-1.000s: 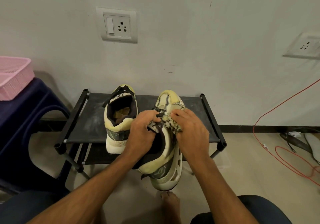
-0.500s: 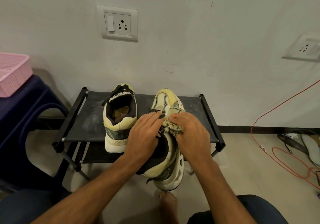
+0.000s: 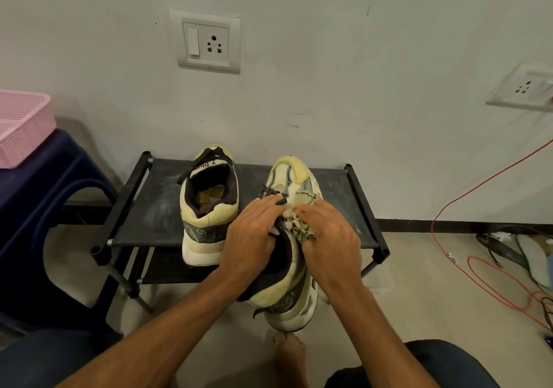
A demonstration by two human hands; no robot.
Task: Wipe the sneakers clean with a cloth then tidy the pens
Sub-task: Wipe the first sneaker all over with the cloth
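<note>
Two worn cream-and-yellow sneakers are in view. One sneaker (image 3: 206,208) stands on the black shoe rack (image 3: 149,208), heel toward me. The other sneaker (image 3: 287,282) is lifted off the rack's front edge with its toe over the rack. My left hand (image 3: 251,238) grips its tongue and laces from the left. My right hand (image 3: 329,244) presses a crumpled patterned cloth (image 3: 302,220) against the sneaker's upper, fingers curled round the cloth. No pens are visible.
A dark blue plastic chair (image 3: 45,208) stands at the left with a pink basket (image 3: 21,127) on it. Red cable (image 3: 454,256) loops over the floor at the right beside sandals (image 3: 514,247). My bare foot (image 3: 290,354) is below the held sneaker.
Both hands and the held sneaker have shifted slightly; my right hand has rubbed the cloth a little toward the toe. The sneaker on the rack has not moved.
</note>
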